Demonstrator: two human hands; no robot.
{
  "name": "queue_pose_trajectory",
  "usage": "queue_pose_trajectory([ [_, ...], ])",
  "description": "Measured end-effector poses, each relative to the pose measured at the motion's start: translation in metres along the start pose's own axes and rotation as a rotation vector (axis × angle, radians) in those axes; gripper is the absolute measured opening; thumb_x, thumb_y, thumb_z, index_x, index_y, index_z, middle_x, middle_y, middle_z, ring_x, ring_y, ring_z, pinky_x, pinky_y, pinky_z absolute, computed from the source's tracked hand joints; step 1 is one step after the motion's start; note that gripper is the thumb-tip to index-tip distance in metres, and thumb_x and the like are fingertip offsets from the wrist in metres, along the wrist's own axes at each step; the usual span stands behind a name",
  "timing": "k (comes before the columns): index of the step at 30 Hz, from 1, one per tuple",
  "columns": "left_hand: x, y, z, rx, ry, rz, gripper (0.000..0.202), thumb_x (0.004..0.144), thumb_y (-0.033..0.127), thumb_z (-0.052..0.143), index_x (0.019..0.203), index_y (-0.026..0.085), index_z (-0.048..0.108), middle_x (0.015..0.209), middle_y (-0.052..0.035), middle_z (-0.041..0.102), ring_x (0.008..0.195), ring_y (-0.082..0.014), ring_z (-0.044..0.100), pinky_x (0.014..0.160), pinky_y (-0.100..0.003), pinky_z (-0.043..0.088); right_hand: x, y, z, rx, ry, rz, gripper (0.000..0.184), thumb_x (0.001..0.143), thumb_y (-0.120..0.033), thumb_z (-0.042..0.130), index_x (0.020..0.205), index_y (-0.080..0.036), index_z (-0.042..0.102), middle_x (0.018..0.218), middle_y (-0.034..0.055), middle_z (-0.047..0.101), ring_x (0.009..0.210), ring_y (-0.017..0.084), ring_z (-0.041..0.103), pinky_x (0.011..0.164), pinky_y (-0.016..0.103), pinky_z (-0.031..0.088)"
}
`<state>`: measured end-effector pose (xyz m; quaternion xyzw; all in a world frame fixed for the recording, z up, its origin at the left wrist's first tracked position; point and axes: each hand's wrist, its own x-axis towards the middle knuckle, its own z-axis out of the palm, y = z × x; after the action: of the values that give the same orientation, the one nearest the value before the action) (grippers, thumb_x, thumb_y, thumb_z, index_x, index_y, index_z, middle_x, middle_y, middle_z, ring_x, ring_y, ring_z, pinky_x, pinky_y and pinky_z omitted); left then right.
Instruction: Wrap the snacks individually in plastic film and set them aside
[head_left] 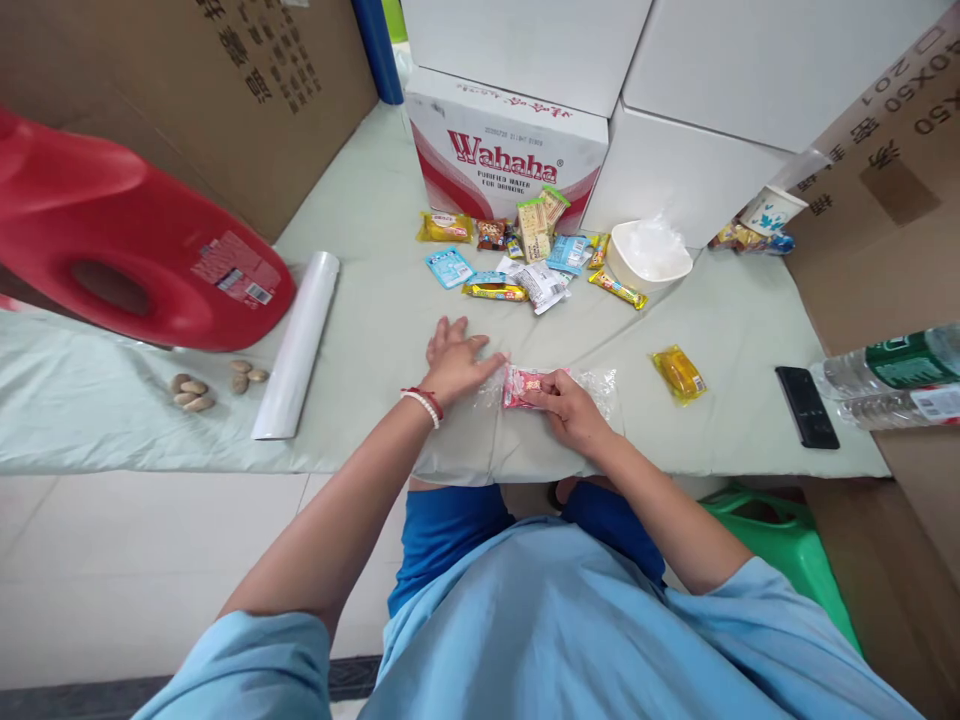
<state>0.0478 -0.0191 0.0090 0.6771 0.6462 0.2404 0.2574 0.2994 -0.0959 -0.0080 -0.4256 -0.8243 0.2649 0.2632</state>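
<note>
My right hand grips a small pink snack packet by its right part, close above the table's near edge. A thin clear plastic bag lies around and under the packet, showing on both sides. To the left, my left hand rests with fingers spread and palm down. Its thumb points right and reaches the clear plastic near the packet's upper left corner. Whether the thumb presses on the plastic I cannot tell. A yellow wrapped snack lies apart on the right.
Several wrapped snacks lie before the Wahaha box, beside a white bowl. A plastic roll, brown nut-like pieces and a red jug are on the left. A phone and bottles lie at right.
</note>
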Motion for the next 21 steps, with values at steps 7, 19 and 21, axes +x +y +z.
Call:
queue_pose_trajectory([
  [7,-0.031,0.003,-0.028,0.160,-0.328,0.173,0.012,0.078,0.031,0.072,0.086,0.023,0.069,0.138,-0.0130,0.068,0.137,-0.0377,0.056,0.115,-0.055,0.044,-0.005,-0.002,-0.007,0.013,0.013,-0.104,0.033,0.102,-0.023,0.053,0.123,-0.029,0.077,0.104,0.0075,0.058,0.095,0.022,0.055,0.086,0.038,0.050],
  [19,-0.056,0.071,0.004,-0.779,-0.312,-0.311,0.010,0.079,0.027,0.059,0.081,0.018,0.064,0.064,-0.0006,0.065,0.057,-0.0145,0.058,0.059,-0.026,0.047,-0.008,-0.016,-0.002,-0.042,0.032,-0.043,0.033,0.102,-0.024,0.052,0.119,-0.029,0.079,0.116,0.0087,0.064,0.105,0.024,0.057,0.098,0.042,0.051],
  [21,-0.058,0.074,0.019,-0.650,-0.245,-0.263,0.025,0.087,0.026,0.050,0.093,0.017,0.072,0.074,-0.0034,0.070,0.070,-0.0180,0.066,0.068,-0.029,0.053,-0.012,-0.019,-0.003,-0.012,0.036,-0.030,0.031,0.100,-0.025,0.054,0.119,-0.028,0.079,0.124,0.0099,0.065,0.113,0.026,0.058,0.103,0.045,0.050],
])
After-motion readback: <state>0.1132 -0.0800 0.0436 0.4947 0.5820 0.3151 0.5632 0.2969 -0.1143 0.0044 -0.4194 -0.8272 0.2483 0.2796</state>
